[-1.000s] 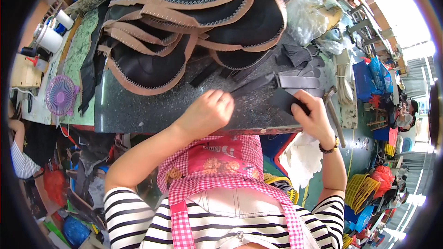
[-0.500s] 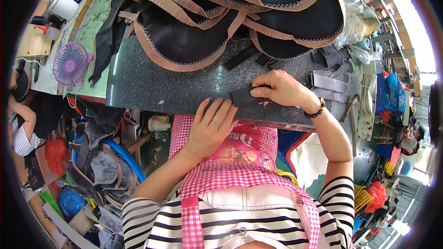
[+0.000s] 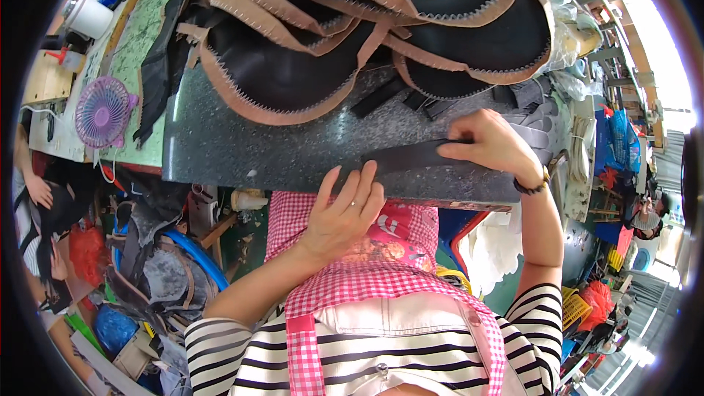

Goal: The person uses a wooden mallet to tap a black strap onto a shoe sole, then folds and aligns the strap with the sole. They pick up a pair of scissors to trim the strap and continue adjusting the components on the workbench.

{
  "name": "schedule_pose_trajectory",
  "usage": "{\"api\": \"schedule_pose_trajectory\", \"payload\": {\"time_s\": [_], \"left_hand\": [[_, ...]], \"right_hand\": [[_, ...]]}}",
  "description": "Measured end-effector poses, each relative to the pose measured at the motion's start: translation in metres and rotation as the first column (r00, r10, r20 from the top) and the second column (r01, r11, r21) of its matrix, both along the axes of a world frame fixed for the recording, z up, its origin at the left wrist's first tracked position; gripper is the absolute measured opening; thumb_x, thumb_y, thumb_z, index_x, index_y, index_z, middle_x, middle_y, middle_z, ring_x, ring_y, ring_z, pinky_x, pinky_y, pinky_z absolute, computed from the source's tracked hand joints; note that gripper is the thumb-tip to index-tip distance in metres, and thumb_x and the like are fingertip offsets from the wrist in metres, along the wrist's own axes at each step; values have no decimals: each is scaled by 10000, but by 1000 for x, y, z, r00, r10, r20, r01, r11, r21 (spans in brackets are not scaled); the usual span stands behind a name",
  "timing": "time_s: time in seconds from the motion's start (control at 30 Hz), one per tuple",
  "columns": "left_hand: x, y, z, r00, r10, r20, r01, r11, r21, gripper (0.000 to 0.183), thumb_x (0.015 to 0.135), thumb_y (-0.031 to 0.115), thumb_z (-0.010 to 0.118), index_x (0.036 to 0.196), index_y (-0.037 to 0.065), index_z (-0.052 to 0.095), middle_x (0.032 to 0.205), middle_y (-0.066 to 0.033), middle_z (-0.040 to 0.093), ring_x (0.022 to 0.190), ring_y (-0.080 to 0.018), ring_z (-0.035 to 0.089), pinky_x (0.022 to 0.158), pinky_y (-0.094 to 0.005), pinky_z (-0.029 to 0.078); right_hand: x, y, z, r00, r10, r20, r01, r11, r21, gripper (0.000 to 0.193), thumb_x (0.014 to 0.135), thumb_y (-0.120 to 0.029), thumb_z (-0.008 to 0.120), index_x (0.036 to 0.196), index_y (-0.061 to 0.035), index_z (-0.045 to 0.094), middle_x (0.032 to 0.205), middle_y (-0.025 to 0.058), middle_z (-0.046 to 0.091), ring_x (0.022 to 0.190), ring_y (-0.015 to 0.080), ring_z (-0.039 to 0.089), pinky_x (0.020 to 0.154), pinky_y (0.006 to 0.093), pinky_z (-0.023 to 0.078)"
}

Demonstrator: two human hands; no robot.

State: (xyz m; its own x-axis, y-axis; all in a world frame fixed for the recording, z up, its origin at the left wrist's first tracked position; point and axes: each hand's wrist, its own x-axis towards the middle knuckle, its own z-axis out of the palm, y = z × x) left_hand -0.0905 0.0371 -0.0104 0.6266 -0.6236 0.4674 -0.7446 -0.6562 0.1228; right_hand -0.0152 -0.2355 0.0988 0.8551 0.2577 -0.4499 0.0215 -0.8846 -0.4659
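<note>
A dark leather strip [image 3: 414, 157] lies along the near part of the speckled stone tabletop [image 3: 279, 150]. My right hand [image 3: 493, 145] pinches its right end between thumb and fingers. At the strip's left end, my left hand [image 3: 343, 209] rests at the table's near edge with its fingers stretched out, the index fingertip touching the strip or right beside it. Whether that hand presses on the strip I cannot tell. Beyond both hands sits a pile of black leather panels [image 3: 271, 66] with brown, zigzag-stitched edging. Shorter dark strips [image 3: 381, 95] lie between the pile and my right hand.
Grey cut pieces [image 3: 539, 121] lie at the table's right end, near a plastic bag [image 3: 568, 37]. A purple fan [image 3: 105, 111] stands on the green surface at left. Leather scraps [image 3: 165, 268] fill the lower left. Another person's hand [image 3: 40, 192] shows at far left.
My right hand has moved right, and more length of the strip now shows between my hands. My left hand stays near the table edge, its fingers spread a little wider.
</note>
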Motion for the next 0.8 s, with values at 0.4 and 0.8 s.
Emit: {"api": "schedule_pose_trajectory", "payload": {"time_s": [0.4,0.8], "left_hand": [[15,-24,20,996,-52,-66,60,989,136,500,865,389,665,1241,61,634,1173,-133,613,991,-205,559,1048,-463,397],[39,-36,38,967,-232,-106,252,936,248,392,808,86,587,1172,-52,633,1101,-187,658,1051,-301,634,960,-406,501]], "right_hand": [[-26,-22,-25,930,-148,338,200,972,-123,334,762,-278,780,813,29,659,747,212,626,662,331,638,611,421,478],[-87,1,-34,883,-46,468,54,999,-4,316,880,-180,631,1131,-11,538,1230,142,646,1245,310,557,1093,484,392]]}}
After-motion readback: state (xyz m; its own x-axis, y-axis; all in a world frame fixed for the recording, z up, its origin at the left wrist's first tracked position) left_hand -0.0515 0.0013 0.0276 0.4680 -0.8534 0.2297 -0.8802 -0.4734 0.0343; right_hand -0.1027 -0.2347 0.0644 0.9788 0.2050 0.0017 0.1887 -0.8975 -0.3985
